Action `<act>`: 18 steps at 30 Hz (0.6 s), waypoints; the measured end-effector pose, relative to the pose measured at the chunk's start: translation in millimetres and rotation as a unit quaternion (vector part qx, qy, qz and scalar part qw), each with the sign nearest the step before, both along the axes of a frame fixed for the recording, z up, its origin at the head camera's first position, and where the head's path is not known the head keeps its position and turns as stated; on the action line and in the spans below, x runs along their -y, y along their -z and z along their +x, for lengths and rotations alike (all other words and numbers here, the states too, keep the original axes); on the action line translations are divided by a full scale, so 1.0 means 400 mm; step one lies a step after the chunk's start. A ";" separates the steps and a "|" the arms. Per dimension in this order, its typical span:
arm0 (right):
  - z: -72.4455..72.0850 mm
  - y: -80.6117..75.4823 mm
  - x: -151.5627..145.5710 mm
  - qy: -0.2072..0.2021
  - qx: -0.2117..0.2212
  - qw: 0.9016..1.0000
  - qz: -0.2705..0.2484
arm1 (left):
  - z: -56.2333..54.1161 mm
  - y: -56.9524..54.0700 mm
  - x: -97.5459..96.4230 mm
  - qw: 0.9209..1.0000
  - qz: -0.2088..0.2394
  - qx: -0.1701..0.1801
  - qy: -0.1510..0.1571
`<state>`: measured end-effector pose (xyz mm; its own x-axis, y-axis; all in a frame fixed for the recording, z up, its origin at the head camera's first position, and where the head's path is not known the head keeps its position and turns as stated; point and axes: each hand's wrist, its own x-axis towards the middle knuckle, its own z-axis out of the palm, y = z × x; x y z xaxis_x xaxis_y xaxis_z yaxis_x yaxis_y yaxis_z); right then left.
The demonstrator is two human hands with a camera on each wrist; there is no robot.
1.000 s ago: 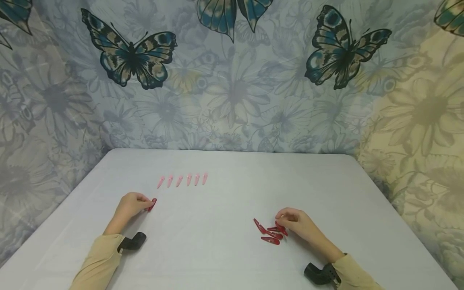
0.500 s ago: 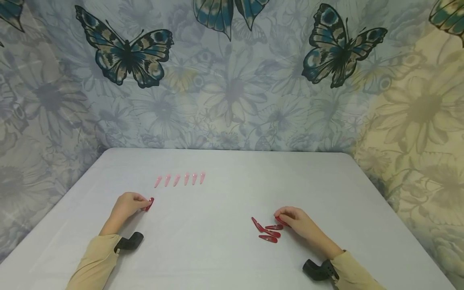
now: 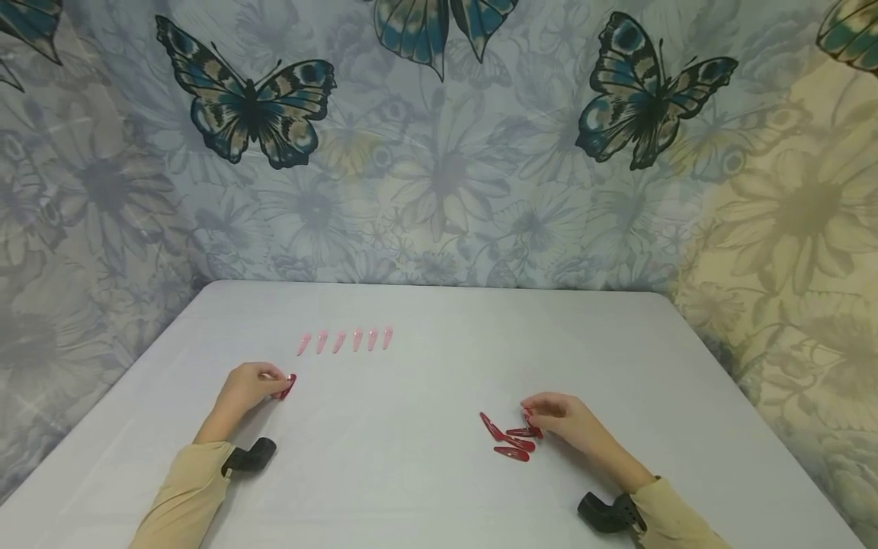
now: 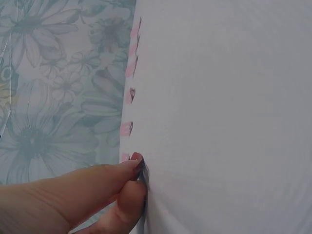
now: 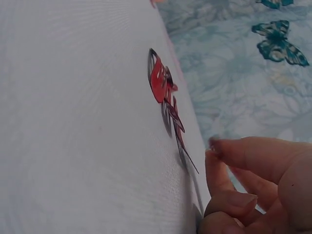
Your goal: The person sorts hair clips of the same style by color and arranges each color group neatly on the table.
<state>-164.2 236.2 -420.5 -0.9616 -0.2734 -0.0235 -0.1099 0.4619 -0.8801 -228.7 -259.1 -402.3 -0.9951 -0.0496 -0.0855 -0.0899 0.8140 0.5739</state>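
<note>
My left hand (image 3: 248, 386) pinches a dark red snap hair clip (image 3: 291, 383) between thumb and fingertips, low over the left of the table. In the left wrist view that clip (image 4: 137, 157) shows only as a red end at the fingertips. Across the table, my right hand (image 3: 559, 415) pinches another red hair clip (image 3: 527, 416), mostly hidden by the fingers. Just beside its fingertips lies a loose pile of several red hair clips (image 3: 511, 454), some overlapping. The pile (image 5: 158, 78) is seen edge-on in the right wrist view, apart from the right hand (image 5: 253, 180).
Several pink hair clips (image 3: 340, 342) stand in a neat row beyond the left hand, roughly parallel to each other. They lie on a white table (image 3: 425, 488) that meets a butterfly-patterned wall covering (image 3: 439, 168). Black wrist cameras (image 3: 251, 456) sit on both forearms.
My right fingers have drawn a red hair clip up from the pile and turned it, so less of it shows. The left hand stays in place with its clip.
</note>
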 end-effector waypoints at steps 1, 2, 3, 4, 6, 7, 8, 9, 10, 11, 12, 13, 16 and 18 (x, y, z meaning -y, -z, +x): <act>0.000 0.002 -0.001 0.000 -0.005 1.000 -0.010 | 0.000 0.001 0.000 1.000 0.003 -0.004 0.005; 0.000 0.003 -0.002 -0.001 -0.008 1.000 -0.020 | 0.000 0.002 -0.001 1.000 0.004 -0.011 0.012; 0.000 0.004 -0.003 0.000 -0.010 1.000 -0.028 | 0.000 0.002 -0.002 1.000 0.004 -0.018 0.019; 0.000 0.004 -0.004 -0.001 -0.010 0.999 -0.035 | -0.001 0.002 -0.003 0.999 0.005 -0.023 0.026; -0.001 0.005 -0.006 0.007 -0.001 0.999 -0.046 | -0.001 0.002 -0.004 0.999 0.004 -0.030 0.038; -0.002 0.005 -0.006 0.010 0.003 0.999 -0.049 | -0.001 0.001 -0.004 0.999 0.001 -0.031 0.041; -0.004 0.005 -0.007 0.015 0.011 0.999 -0.050 | -0.002 0.001 -0.005 0.999 -0.001 -0.032 0.042; -0.005 0.005 -0.006 0.020 0.017 0.999 -0.048 | -0.002 0.001 -0.005 0.999 0.000 -0.031 0.042; -0.006 0.005 -0.006 0.024 0.025 0.998 -0.045 | -0.002 0.001 -0.004 0.999 -0.001 -0.029 0.041; -0.008 0.005 -0.006 0.027 0.029 0.998 -0.042 | -0.002 0.000 -0.004 0.999 -0.001 -0.027 0.040; -0.008 0.005 -0.006 0.025 0.031 0.998 -0.040 | -0.001 0.000 -0.004 0.999 -0.001 -0.025 0.039; -0.010 0.005 -0.007 0.021 0.030 0.999 -0.036 | -0.001 0.000 -0.004 0.999 -0.001 -0.024 0.039; -0.012 0.002 -0.005 0.017 0.031 0.999 -0.030 | -0.001 -0.001 -0.003 0.999 0.003 -0.017 0.039; -0.011 -0.001 -0.003 0.018 0.024 0.999 -0.027 | -0.001 0.000 -0.002 0.999 0.011 -0.011 0.041</act>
